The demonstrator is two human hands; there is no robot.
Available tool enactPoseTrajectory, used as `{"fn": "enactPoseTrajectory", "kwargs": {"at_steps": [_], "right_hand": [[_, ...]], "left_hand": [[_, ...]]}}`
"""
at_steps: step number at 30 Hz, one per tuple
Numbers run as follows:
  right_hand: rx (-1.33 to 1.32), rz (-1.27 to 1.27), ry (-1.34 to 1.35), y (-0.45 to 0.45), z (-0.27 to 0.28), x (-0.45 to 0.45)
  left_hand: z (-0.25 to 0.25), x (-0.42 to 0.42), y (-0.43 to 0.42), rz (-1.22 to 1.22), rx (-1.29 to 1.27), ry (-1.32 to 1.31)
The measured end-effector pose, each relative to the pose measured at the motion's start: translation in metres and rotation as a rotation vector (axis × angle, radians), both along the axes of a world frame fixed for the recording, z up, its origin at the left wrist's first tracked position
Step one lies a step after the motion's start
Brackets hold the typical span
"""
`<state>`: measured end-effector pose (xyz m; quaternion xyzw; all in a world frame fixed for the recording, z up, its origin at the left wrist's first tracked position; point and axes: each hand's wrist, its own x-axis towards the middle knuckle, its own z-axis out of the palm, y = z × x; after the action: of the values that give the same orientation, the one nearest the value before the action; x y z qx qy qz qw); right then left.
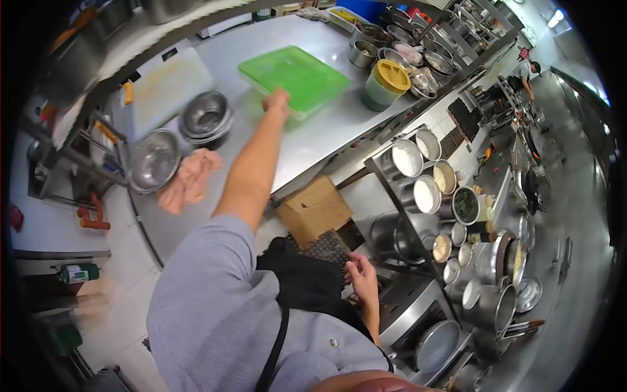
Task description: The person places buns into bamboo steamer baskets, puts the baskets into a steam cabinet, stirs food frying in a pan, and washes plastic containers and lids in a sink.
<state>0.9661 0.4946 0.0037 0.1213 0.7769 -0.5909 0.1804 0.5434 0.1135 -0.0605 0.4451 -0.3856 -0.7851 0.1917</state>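
Observation:
A clear plastic container with a bright green lid [294, 75] sits at a slant over the steel counter, slightly blurred. My left hand [277, 102] is closed on its near edge, with the arm stretched out. Low in front of the black apron [304, 291] hangs my right hand [362, 277], its fingers loosely bent and apart, with nothing visible in them. Left of the container are stacked steel bowls [206, 117], a single steel bowl [155, 160] and a crumpled pinkish cloth [189, 179]. To its right stands a tub with a yellow lid [390, 77].
A white cutting board [171, 88] lies at the counter's left. Below the counter is a cardboard box [315, 212]. Pots of white contents [426, 194] crowd a rack on the right, beside a pan [437, 346]. Another person [522, 75] works far off at upper right.

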Motion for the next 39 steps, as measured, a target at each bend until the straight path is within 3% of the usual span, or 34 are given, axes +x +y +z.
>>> {"fn": "enactPoseTrajectory", "kwargs": {"at_steps": [3,4,5,9,10,11,12,13,14,15,17,19,20,23,24,25,27,29,31,32,34,36,38,39], "right_hand": [[-0.048,0.076,0.09,-0.034,-0.007,0.025],[-0.035,0.096,0.13,-0.038,-0.008,0.03],[-0.029,0.084,0.243,-0.042,-0.002,0.033],[-0.148,-0.47,0.397,-0.04,0.003,0.061],[-0.263,-0.56,0.296,-0.041,0.008,0.07],[-0.352,-0.411,0.327,-0.051,0.015,0.1],[-0.338,-0.29,0.303,-0.061,0.005,0.125],[-0.462,-0.27,0.254,-0.095,0.024,0.16],[-0.393,-0.222,0.213,-0.114,0.023,0.188],[-0.622,-0.047,0.171,-0.094,-0.014,0.2],[-0.504,-0.304,0.01,-0.2,0.044,0.244],[-0.25,0.058,0.185,-0.25,0.007,0.262],[-0.246,0.251,0.126,-0.281,0.007,0.272],[-0.189,0.338,0.175,-0.419,-0.002,0.309],[-0.227,0.494,0.315,-0.462,-0.026,0.317],[-0.359,0.538,0.156,-0.515,-0.023,0.344],[-0.408,0.734,0.178,-0.619,-0.049,0.384],[-0.343,0.998,0.087,-0.707,-0.054,0.438],[-0.267,1.254,0.043,-0.798,-0.043,0.504],[-0.241,1.388,0.053,-0.838,-0.039,0.54],[-0.287,1.653,0.064,-0.917,-0.047,0.603],[-0.315,1.896,-0.114,-0.965,-0.022,0.695],[-0.29,2.062,-0.306,-1.007,-0.002,0.788],[-0.341,2.109,-0.381,-1.03,-0.008,0.832]], "left_hand": [[0.014,0.092,0.012,-0.219,-0.139,0.036],[0.048,0.155,0.027,-0.247,-0.078,0.094],[0.019,0.186,0.026,-0.319,-0.154,0.239],[0.066,0.414,0.026,-0.369,0.352,0.361],[0.049,0.459,0.016,-0.409,0.207,0.292],[0.067,0.512,0.002,-0.369,0.062,0.253],[0.071,0.563,-0.013,-0.479,-0.106,0.184],[0.08,0.61,-0.032,-0.463,-0.062,0.191],[0.093,0.653,-0.053,-0.385,-0.024,0.202],[0.093,0.691,-0.072,-0.353,0.007,0.188],[0.075,0.764,-0.125,-0.28,-0.152,0.122],[0.06,0.827,-0.171,-0.181,-0.18,0.112],[0.051,0.857,-0.198,-0.102,-0.194,0.166],[0.038,0.949,-0.274,0.173,-0.264,0.194],[0.036,0.984,-0.296,0.262,-0.315,0.183],[0.035,1.024,-0.323,0.334,-0.395,0.142],[0.036,1.1,-0.363,0.566,-0.459,0.066],[0.037,1.18,-0.385,0.721,-0.606,-0.093],[0.045,1.252,-0.406,0.951,-0.568,0.032],[0.05,1.288,-0.412,1.028,-0.615,-0.067],[0.038,1.356,-0.429,1.247,-0.667,-0.162],[0.033,1.425,-0.432,1.399,-0.684,-0.25],[0.055,1.489,-0.445,1.592,-0.551,0.002],[0.043,1.531,-0.451,1.607,-0.537,0.012]]}}
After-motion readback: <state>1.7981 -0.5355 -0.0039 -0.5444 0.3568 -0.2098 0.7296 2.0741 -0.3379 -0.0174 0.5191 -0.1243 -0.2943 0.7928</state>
